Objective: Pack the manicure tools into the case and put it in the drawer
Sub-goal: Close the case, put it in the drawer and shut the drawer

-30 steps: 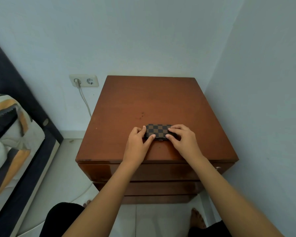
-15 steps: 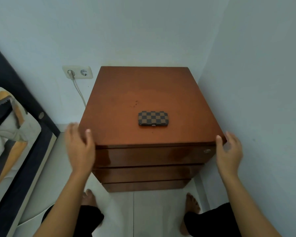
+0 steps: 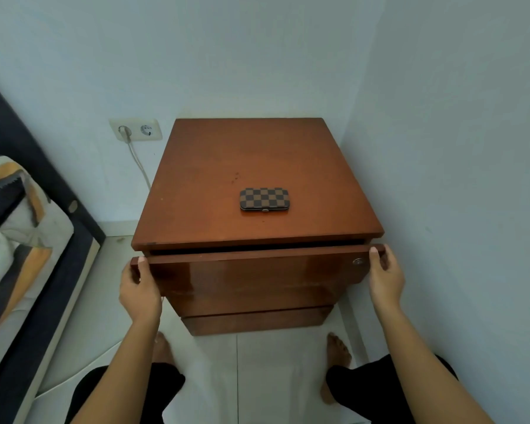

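Note:
A small checkered brown-and-black manicure case (image 3: 264,198) lies shut on top of the brown wooden nightstand (image 3: 214,166), near its front middle. No loose tools are visible. The top drawer (image 3: 251,270) stands pulled out a little, with a dark gap under the nightstand's top. My left hand (image 3: 138,289) grips the drawer front's left end. My right hand (image 3: 384,275) grips its right end, just beside a small round lock (image 3: 358,261). The drawer's inside is hidden.
Two lower drawers (image 3: 254,319) are shut. A white wall stands close on the right. A bed with striped bedding (image 3: 16,228) lies to the left. A wall socket with a plugged cable (image 3: 135,130) is behind. My bare feet rest on the tiled floor.
My hands left the case, moved down to the sides of the nightstand, and now hold the top drawer's front, which has slid out a little. The case stayed put.

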